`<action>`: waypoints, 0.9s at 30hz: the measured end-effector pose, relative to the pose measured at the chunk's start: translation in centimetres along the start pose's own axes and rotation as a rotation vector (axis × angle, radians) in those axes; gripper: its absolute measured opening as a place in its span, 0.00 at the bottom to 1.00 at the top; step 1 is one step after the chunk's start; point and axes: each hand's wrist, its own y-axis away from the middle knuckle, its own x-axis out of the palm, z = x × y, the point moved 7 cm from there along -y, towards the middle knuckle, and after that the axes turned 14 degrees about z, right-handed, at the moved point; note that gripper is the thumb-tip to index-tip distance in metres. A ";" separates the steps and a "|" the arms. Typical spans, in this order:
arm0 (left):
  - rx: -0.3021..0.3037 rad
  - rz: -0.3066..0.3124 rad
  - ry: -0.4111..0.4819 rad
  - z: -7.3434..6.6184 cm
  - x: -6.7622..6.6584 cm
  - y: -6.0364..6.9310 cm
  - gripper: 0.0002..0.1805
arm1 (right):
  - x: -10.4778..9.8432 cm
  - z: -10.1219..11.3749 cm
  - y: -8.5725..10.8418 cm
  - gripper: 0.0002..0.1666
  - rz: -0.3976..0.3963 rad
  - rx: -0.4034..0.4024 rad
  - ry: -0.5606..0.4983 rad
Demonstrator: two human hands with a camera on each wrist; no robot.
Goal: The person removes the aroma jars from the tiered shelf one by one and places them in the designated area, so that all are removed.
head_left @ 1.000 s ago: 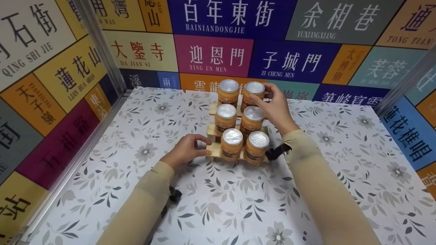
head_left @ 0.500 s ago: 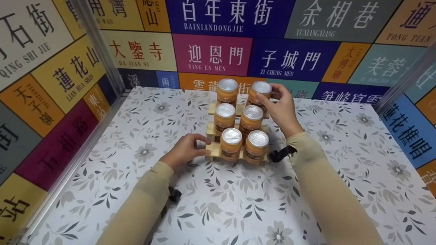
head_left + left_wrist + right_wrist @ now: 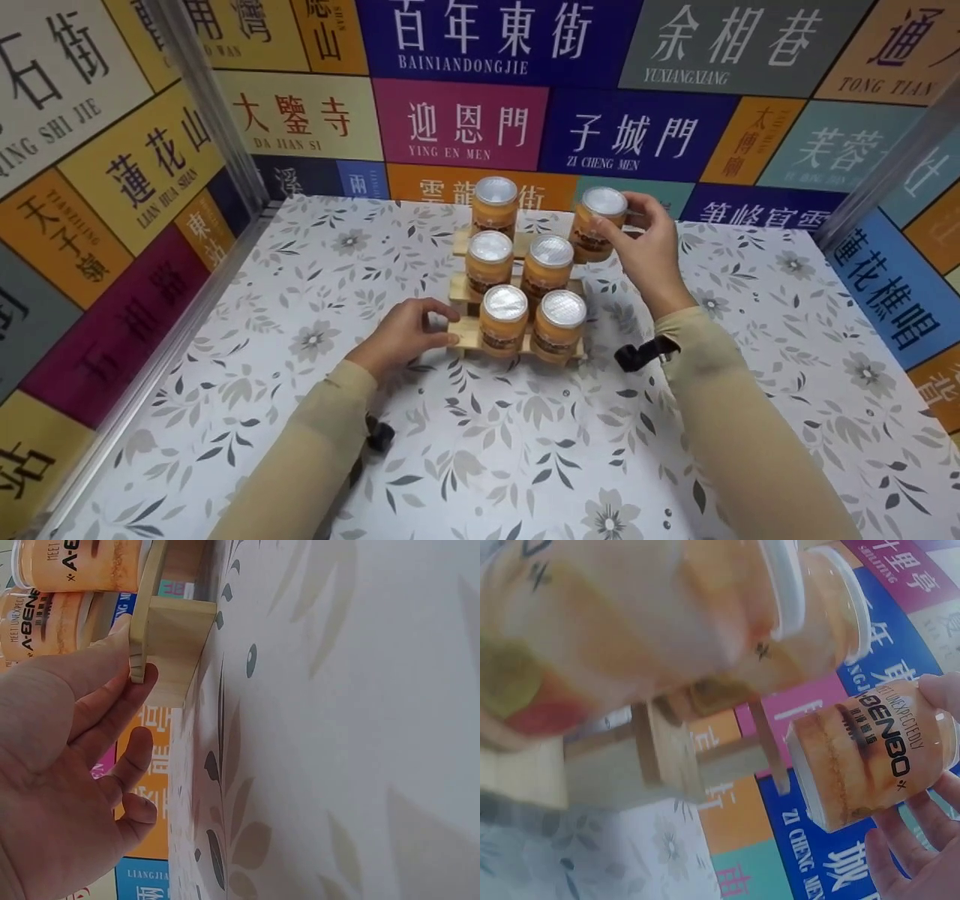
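A small stepped wooden rack (image 3: 466, 331) stands on the table. On its steps are orange-brown cans with silver lids, among them a front left can (image 3: 504, 322) and a top left can (image 3: 495, 208). My left hand (image 3: 399, 331) pinches the left end of the lowest step; in the left wrist view its thumb lies over the board (image 3: 142, 630) and a finger is under it. My right hand (image 3: 654, 251) grips another can (image 3: 598, 227), held upright, off the rack past its top right end. The right wrist view shows lettering on this held can (image 3: 870, 754).
The table has a white cloth (image 3: 450, 465) with a grey leaf pattern. Panels with coloured street-name signs (image 3: 459, 124) enclose the back and sides. Other cans (image 3: 550, 266) stand close together on the rack, left of the right hand.
My right hand has carried the can from the rack's top step to the right, away from the top left can. My left hand keeps its pinch on the lowest step.
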 end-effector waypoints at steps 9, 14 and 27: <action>0.031 -0.010 -0.029 -0.2 -0.1 0.1 0.16 | -2.0 -0.8 1.4 0.32 -0.034 0.035 -0.049; 0.025 -0.014 -0.029 -0.3 -0.2 0.0 0.16 | -2.6 -1.8 1.6 0.32 -0.026 0.061 -0.041; 0.015 0.000 -0.030 -0.1 0.1 -0.2 0.16 | -2.8 -5.9 3.0 0.36 0.034 0.183 0.023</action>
